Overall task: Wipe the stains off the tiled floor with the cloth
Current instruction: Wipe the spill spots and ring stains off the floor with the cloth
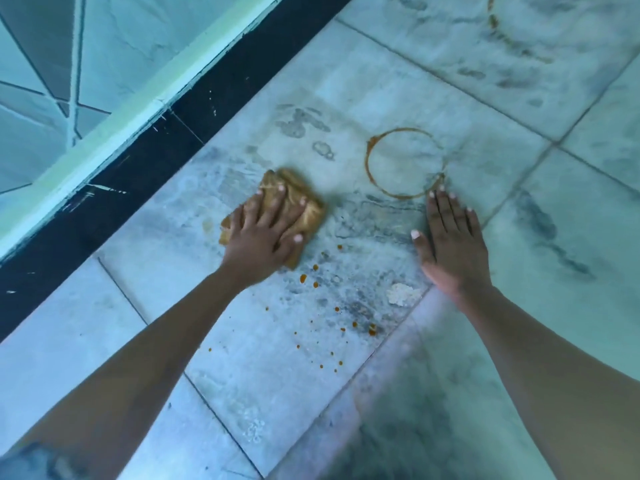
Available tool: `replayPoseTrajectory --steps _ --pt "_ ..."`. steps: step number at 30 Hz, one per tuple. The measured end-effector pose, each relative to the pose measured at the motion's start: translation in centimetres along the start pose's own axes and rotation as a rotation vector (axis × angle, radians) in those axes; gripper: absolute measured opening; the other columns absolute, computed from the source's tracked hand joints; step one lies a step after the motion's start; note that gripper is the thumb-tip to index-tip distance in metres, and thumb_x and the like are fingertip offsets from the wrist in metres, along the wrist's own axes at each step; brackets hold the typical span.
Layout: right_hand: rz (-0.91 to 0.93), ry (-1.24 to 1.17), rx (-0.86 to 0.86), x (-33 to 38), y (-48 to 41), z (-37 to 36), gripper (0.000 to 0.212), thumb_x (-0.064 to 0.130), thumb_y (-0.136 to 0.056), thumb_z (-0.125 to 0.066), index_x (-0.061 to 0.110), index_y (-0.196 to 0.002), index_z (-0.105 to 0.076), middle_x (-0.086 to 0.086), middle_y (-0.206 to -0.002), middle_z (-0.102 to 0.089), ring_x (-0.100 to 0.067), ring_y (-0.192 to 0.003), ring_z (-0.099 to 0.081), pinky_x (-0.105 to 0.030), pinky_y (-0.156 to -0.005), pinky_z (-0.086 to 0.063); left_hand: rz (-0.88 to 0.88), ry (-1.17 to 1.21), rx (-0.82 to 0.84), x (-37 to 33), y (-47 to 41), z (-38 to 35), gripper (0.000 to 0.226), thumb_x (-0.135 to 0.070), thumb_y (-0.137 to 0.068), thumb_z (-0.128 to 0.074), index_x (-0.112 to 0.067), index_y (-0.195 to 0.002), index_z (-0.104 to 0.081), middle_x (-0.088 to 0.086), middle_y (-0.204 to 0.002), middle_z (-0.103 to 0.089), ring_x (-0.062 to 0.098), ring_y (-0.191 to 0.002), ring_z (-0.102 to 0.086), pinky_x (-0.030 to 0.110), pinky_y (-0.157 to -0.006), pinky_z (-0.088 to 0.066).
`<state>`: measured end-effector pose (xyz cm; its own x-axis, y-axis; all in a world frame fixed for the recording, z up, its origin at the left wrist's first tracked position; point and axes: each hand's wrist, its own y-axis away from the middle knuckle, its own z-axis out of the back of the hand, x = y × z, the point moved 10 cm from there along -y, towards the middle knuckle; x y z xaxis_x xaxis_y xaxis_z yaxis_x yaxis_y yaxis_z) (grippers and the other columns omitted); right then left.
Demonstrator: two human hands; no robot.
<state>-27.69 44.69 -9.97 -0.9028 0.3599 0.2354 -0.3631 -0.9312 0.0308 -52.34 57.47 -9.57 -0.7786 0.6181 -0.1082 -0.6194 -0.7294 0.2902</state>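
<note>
A folded brown cloth (304, 202) lies on the pale marbled tiled floor (263, 368). My left hand (265, 233) presses flat on the cloth, fingers spread over it. My right hand (450, 244) rests palm down on the bare tile, fingers together, holding nothing. Its fingertips touch the lower edge of a brown ring stain (405, 162). Several small orange-brown drops (313, 277) dot the tile between and below my hands. A white crusty patch (401, 294) sits near my right wrist.
A black skirting strip (145, 168) and a pale green ledge (114, 123) run diagonally along the left. Part of a second brown ring stain (493, 19) shows at the top right. Grey smudges mark the tiles.
</note>
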Motion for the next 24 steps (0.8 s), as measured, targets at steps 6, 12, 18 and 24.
replayPoseTrajectory --steps 6,12,18,24 --pt "-0.030 0.040 -0.011 0.1 0.1 -0.2 0.070 0.045 -0.090 -0.019 0.004 -0.147 -0.026 -0.014 -0.155 -0.023 -0.028 -0.142 -0.023 -0.041 -0.116 -0.010 0.343 0.118 -0.060 7.5 -6.1 2.6 0.055 -0.061 -0.094 -0.021 -0.049 -0.145 -0.004 -0.007 -0.159 0.010 0.027 -0.146 0.005 0.055 -0.114 -0.004" --pt "-0.019 0.038 -0.020 0.0 0.2 0.1 0.070 0.044 -0.091 -0.020 0.002 -0.146 -0.029 -0.015 -0.154 -0.025 -0.029 -0.141 -0.026 -0.043 -0.116 -0.014 0.104 0.012 -0.047 -2.0 -9.1 2.5 0.065 -0.069 -0.087 -0.028 -0.049 -0.145 -0.004 -0.006 -0.159 0.008 0.030 -0.145 0.005 0.057 -0.111 -0.005" --pt "-0.017 0.036 -0.029 0.0 0.3 0.1 0.069 0.045 -0.092 -0.020 0.003 -0.147 -0.027 -0.014 -0.154 -0.024 -0.028 -0.141 -0.025 -0.042 -0.115 -0.013 -0.016 0.064 -0.038 2.6 -0.8 0.8 0.065 -0.071 -0.080 -0.022 -0.053 -0.141 -0.011 -0.013 -0.157 0.001 0.024 -0.146 0.000 0.053 -0.113 -0.006" --pt "-0.031 0.044 -0.006 0.1 0.2 0.0 0.070 0.045 -0.091 -0.019 0.004 -0.147 -0.027 -0.014 -0.155 -0.023 -0.027 -0.142 -0.025 -0.042 -0.115 -0.012 0.266 0.139 -0.085 3.0 -10.3 4.1 0.055 -0.056 -0.094 -0.036 -0.048 -0.145 -0.017 -0.009 -0.159 0.003 0.029 -0.145 0.002 0.055 -0.112 -0.007"
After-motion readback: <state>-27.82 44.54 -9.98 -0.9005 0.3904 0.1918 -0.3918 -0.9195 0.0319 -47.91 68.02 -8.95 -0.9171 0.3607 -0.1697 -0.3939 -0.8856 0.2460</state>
